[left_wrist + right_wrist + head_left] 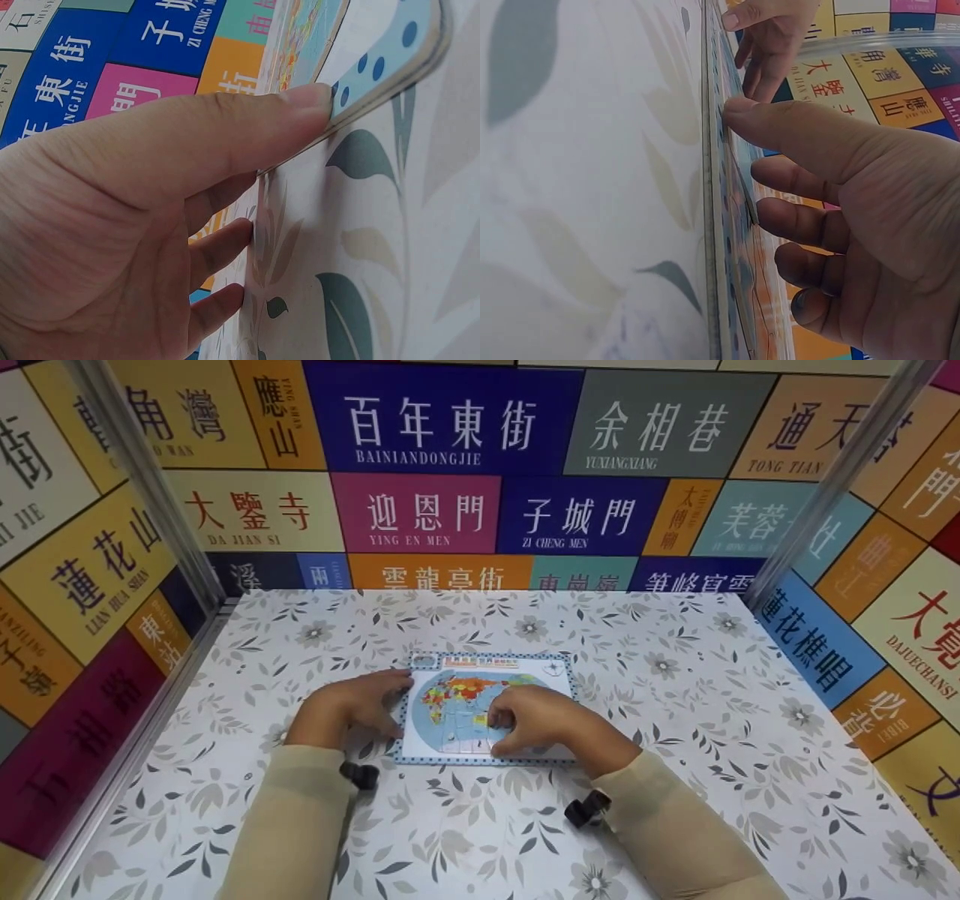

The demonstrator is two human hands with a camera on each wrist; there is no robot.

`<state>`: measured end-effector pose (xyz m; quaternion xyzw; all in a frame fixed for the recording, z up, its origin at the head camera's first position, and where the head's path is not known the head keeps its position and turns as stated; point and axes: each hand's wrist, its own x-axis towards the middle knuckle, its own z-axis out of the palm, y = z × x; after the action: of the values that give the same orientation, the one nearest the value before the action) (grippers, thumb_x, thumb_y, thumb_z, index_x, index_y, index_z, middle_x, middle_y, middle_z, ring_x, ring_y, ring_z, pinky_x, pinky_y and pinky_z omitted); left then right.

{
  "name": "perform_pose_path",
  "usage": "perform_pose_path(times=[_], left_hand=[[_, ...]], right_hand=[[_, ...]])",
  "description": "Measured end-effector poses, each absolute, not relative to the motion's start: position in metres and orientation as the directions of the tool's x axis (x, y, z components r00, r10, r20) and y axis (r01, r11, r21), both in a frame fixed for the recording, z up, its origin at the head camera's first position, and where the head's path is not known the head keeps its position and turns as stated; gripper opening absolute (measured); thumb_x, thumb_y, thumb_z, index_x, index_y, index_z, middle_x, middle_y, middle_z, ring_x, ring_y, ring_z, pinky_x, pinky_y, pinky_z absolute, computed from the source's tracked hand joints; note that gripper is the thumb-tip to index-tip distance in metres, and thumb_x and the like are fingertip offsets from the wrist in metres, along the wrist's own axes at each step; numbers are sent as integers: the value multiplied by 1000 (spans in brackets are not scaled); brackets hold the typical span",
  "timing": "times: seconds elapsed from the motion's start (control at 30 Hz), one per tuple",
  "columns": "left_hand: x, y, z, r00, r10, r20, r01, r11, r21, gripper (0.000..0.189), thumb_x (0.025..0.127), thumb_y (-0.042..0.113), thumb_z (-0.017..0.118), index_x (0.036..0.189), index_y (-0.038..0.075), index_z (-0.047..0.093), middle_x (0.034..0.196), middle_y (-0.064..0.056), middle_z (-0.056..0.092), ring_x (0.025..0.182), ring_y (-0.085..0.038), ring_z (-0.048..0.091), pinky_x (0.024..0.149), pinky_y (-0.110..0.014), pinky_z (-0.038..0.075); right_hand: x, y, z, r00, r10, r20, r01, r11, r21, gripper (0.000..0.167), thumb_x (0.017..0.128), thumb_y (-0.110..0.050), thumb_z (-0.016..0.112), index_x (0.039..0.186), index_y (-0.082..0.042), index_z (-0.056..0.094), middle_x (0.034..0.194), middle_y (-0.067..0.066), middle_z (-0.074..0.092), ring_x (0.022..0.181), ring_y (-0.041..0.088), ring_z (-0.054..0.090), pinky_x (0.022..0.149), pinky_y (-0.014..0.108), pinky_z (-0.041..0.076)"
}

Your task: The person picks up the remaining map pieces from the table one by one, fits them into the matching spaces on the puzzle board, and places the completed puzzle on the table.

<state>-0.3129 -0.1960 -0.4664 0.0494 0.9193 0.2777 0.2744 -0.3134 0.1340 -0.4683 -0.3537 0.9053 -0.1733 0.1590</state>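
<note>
A flat world map puzzle board (559, 727) with a dotted blue border lies on the table. My left hand (364, 703) is at its left side, the thumb (307, 105) touching the border near the front corner and the other fingers spread along the edge. Over the right half of the map, my right hand (536, 718) reaches down with bent fingers. In the right wrist view, a thin puzzle piece (742, 169) stands tilted up from the board between the right thumb (742, 107) and fingertips. Part of the map is hidden under this hand.
The white table (675, 660) has a grey leaf and flower print. Walls of coloured panels (442, 420) with large characters enclose the back and both sides. Each wrist carries a small black clip, one at the left cuff (360, 775) and one at the right cuff (587, 808).
</note>
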Motion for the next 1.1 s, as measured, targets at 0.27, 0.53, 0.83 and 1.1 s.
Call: perform_pose_path(times=[0.27,0.53,0.83,1.1], left_hand=[[-313,-195,-465,-837,229,-496,-97,831,548,103,79,22,95,165,39,40,180,17,20,171,-29,9,137,-62,13],[-313,-195,-464,-836,235,-496,-93,830,549,103,79,23,95,165,39,40,180,16,19,171,-29,9,137,-63,13],[-314,-196,-464,-842,248,-480,-68,832,551,103,79,23,95,166,36,40,181,13,20,171,-30,10,137,-62,13],[-313,-195,-464,-839,234,-491,-89,832,547,104,78,24,96,165,37,41,180,15,20,171,-29,10,137,-62,14]], right_hand=[[-314,137,-465,-702,-685,-193,-548,694,-468,29,83,-35,91,108,-23,81,101,-7,75,88,9,63,83,35,59],[-315,137,-465,-700,-678,-223,-519,698,-493,28,85,-32,90,110,-24,81,104,-7,76,91,9,66,85,37,60],[-314,136,-465,-715,-653,-250,-476,716,-510,26,85,-31,90,109,-26,81,101,-8,75,89,10,66,84,38,59],[-315,135,-467,-722,-641,-261,-459,726,-512,27,84,-32,91,108,-26,81,100,-9,75,89,10,66,84,37,59]])
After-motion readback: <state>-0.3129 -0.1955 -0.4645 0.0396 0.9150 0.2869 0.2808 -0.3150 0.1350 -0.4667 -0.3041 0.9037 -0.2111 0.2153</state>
